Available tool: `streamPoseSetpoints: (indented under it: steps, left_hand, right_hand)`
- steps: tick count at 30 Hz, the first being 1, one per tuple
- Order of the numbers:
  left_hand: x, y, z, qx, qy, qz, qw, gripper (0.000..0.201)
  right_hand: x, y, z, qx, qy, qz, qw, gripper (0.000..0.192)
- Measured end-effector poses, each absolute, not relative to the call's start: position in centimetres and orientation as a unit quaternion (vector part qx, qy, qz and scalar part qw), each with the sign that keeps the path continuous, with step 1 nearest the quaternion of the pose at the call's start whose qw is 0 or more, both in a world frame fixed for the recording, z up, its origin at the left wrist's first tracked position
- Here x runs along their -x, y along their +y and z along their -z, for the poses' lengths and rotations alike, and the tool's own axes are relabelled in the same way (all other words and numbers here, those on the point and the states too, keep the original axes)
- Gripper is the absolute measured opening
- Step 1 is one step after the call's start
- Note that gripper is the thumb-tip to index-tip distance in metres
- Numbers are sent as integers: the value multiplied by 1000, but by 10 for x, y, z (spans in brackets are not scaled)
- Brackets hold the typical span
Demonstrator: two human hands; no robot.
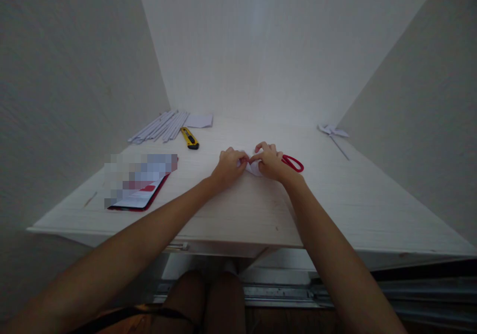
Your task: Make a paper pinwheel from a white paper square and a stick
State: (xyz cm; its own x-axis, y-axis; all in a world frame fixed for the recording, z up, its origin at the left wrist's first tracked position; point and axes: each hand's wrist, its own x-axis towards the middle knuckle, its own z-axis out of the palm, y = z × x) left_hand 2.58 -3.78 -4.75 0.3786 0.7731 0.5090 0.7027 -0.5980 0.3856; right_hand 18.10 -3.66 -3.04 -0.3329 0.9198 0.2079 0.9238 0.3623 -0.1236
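A small piece of folded white paper (254, 169) lies between my hands at the middle of the desk. My left hand (230, 166) pinches its left side with thumb and forefinger. On the other side, my right hand (269, 161) holds the paper with thumb and forefinger close to the left fingertips, its other fingers curled. Much of the paper is hidden by the fingers. Just right of my right hand lies a red loop (294, 163) that looks like a scissors handle; its remainder is covered by the hand.
At the back left are several rolled white paper sticks (160, 126), a flat white paper (200, 121) and a yellow utility knife (190, 138). A phone (130, 202) in a red case lies nearer on the left. A paper pinwheel (333, 132) on a stick lies back right. Walls (261, 50) enclose the desk.
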Motion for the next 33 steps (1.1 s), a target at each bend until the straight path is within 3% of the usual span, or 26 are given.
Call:
streamPoseSetpoints:
  steps: [13, 26, 33]
  left_hand:
    - [-20, -54, 47, -898, 363, -238, -79, 20]
    - [-16, -54, 48, -898, 362, -221, -118, 19]
    - [-10, -56, 52, -914, 316, -239, -89, 20]
  right_hand:
    - [-181, -38, 28, 576, -807, -10, 126, 50]
    - [-183, -35, 32, 560, -820, 2, 120, 44]
    - [-180, -38, 28, 572, -814, 4, 104, 45]
